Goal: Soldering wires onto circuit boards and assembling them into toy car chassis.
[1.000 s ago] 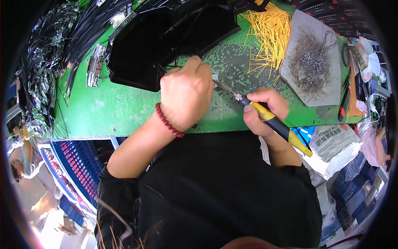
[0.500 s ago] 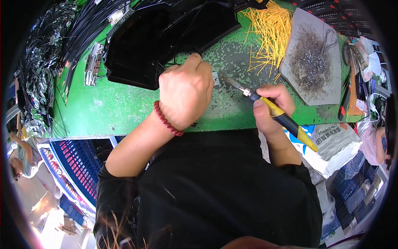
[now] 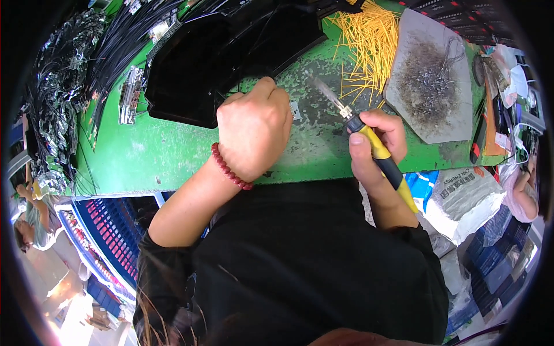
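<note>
A green bench [image 3: 144,155], worn and speckled grey at its middle, runs across a crowded workshop. On that worn patch lies a small metal part [image 3: 296,110], just right of the left hand [image 3: 254,135]. That hand is curled into a fist, knuckles up, wearing a red bead bracelet [image 3: 229,169]; the thumb and fingertips are tucked toward the black tray [image 3: 231,52], and whether they pinch anything there is hidden. The right hand [image 3: 375,144] is clamped around the yellow-and-black handle of a soldering iron [image 3: 352,118], whose metal tip points far-left, raised over the bench and apart from the small part. Farther right sits a grey slab [image 3: 430,75] heaped with solder dross, and beside it a loose pile of yellow wires [image 3: 366,43]. Black cable bundles [image 3: 63,86] crowd the far left.

The risk I judge here is the hot tip: it hangs near the left knuckles, so a slip could burn skin. Swung right, it could scorch the yellow wires' insulation. The small part could also skid when touched.
</note>
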### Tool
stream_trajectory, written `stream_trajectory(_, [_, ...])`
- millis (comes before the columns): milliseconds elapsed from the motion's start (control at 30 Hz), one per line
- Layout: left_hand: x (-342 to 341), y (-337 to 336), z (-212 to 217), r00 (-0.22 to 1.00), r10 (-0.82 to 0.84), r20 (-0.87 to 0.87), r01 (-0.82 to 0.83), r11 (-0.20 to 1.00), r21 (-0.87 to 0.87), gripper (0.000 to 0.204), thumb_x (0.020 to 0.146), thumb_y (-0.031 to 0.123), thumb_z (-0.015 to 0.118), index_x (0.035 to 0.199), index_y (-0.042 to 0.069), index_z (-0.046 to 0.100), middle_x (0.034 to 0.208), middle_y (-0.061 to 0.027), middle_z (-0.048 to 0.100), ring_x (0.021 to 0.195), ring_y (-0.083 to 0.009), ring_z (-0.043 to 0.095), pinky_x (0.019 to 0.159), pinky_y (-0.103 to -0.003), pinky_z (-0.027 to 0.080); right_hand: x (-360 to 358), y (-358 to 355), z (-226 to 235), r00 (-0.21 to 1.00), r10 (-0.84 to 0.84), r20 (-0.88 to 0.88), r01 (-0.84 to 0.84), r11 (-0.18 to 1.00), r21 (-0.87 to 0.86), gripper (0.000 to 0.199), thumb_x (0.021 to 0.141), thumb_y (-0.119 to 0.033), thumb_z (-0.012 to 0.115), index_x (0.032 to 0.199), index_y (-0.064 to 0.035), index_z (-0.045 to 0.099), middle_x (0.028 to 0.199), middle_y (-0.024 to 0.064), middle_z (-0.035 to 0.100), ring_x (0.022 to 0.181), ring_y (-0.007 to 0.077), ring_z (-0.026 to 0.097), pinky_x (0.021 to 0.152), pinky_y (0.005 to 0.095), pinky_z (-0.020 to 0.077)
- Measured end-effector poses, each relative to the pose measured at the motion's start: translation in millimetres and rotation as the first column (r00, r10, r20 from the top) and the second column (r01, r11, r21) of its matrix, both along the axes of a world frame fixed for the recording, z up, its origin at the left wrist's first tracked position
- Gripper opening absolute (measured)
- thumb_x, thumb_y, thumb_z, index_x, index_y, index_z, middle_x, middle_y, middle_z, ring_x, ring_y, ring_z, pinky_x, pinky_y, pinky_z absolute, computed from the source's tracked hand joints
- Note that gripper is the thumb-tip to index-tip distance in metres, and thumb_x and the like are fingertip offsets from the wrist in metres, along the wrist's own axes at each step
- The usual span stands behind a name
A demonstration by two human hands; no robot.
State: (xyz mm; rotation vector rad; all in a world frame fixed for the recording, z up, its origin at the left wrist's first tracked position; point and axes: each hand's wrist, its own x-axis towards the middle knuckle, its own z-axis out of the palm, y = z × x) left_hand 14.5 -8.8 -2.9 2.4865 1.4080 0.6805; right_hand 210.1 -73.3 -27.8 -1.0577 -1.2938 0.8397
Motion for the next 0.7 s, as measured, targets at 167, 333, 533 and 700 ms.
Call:
stream_trajectory(167, [-1.8,3.2,6.3,0.999,-0.035,-0.025,0.034,0.999,-0.012,0.012,0.072,0.005,0.068,0.068,0.005,0.057,0.073,-0.0086,0.055,0.060,-0.0291,0.058,0.057,-0.037,0.048,-1.5,4.9,1.3,0.998,0.056,-0.034,-0.058,0.998,-0.035,0.048,0.084,-0.013,0.075,0.123,0.0009,0.052,0.111,0.0165,0.063,0.090,0.0169,0.067,0.079,0.0269,0.0539])
stream_trajectory(333, [-7.2,6.5,17.0,0.996,-0.081,0.036,0.083,0.995,-0.047,0.012,0.071,0.005,0.069,0.071,0.006,0.057,0.075,-0.0081,0.056,0.071,-0.0263,0.060,0.064,-0.037,0.048,-13.4,10.3,12.0,0.970,0.087,0.227,-0.075,0.995,-0.062,0.020,0.092,-0.005,0.062,0.111,-0.0003,0.062,0.093,0.0140,0.068,0.069,0.0161,0.067,0.060,0.0256,0.0543])
stream_trajectory(533, [-12.0,7.1,19.4,0.977,-0.127,0.172,0.141,0.988,-0.070,0.013,0.071,0.003,0.070,0.077,0.003,0.059,0.092,-0.0104,0.066,0.086,-0.0298,0.061,0.079,-0.040,0.046,-36.1,23.0,7.7,0.956,0.023,0.292,-0.021,1.000,-0.010,0.032,0.078,0.004,0.074,0.106,-0.0051,0.060,0.081,0.0040,0.062,0.066,0.0089,0.060,0.057,0.0228,0.0485])
stream_trajectory(700, [-22.6,4.8,22.4,0.968,-0.204,0.150,0.215,0.974,-0.067,0.016,0.070,0.010,0.074,0.078,0.006,0.061,0.084,-0.0076,0.066,0.082,-0.0276,0.062,0.080,-0.039,0.046,-34.7,34.3,15.5,0.952,0.010,0.305,-0.002,1.000,-0.025,0.030,0.078,0.006,0.069,0.103,-0.0077,0.059,0.077,0.0075,0.064,0.065,0.0164,0.066,0.058,0.0283,0.0498])
